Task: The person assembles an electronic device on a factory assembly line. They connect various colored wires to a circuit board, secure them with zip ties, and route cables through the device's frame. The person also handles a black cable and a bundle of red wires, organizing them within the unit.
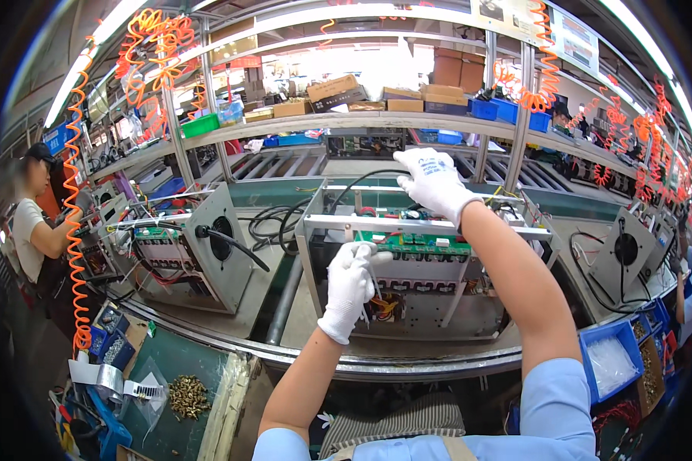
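In front of me stands an open metal equipment chassis (pixel 407 315) with a green circuit board (pixel 415 244) across its top and wiring inside. My left hand (pixel 348 286), in a white knitted glove, is closed at the chassis's front rail, its fingertips by the board's left part. A thin white strip (pixel 374 288) runs down from those fingers, apparently pinched in them. Above the rear of the chassis is my right hand (pixel 436 183), also gloved, its thumb and forefinger apart and pointing left. A black cable (pixel 357 183) arcs up to the gap between them; any contact is hidden.
Similar chassis stand left (pixel 184 250) and right (pixel 630 250) on the roller line. Brass fasteners (pixel 188 396) lie on a green mat at lower left. A blue bin (pixel 611 361) holds clear bags. Orange coiled hoses (pixel 75 192) hang down. A co-worker (pixel 34 223) stands at left.
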The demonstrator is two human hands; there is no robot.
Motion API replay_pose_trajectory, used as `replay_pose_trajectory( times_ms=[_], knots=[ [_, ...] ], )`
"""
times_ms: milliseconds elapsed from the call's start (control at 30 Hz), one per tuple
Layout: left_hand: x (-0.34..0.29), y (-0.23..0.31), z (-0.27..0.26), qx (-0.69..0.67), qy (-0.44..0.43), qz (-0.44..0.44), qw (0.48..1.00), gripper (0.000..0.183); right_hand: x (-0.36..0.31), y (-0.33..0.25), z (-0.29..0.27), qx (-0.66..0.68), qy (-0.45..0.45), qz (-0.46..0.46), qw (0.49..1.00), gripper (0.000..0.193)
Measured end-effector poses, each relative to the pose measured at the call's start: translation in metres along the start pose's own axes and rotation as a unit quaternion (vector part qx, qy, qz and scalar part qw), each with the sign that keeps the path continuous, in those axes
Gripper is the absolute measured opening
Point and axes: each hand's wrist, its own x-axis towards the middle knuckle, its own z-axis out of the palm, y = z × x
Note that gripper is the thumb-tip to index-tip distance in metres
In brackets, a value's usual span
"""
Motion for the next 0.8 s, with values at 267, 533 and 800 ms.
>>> replay_pose_trajectory(
  times_ms=[267,533,800],
  knots=[
    [-0.003,0.001,-0.005,-0.01,-0.008,0.029,0.999,0.023,0.009,0.026,0.001,0.349,-0.036,-0.012,0.936,0.026],
    [-0.001,-0.001,-0.001,-0.021,-0.006,0.028,0.999,0.017,-0.036,0.084,-0.12,0.322,-0.302,0.162,0.883,0.025],
    [-0.001,0.002,0.003,-0.02,0.033,0.035,0.999,0.019,-0.081,0.113,-0.156,0.305,-0.24,0.151,0.909,0.024]
  ],
)
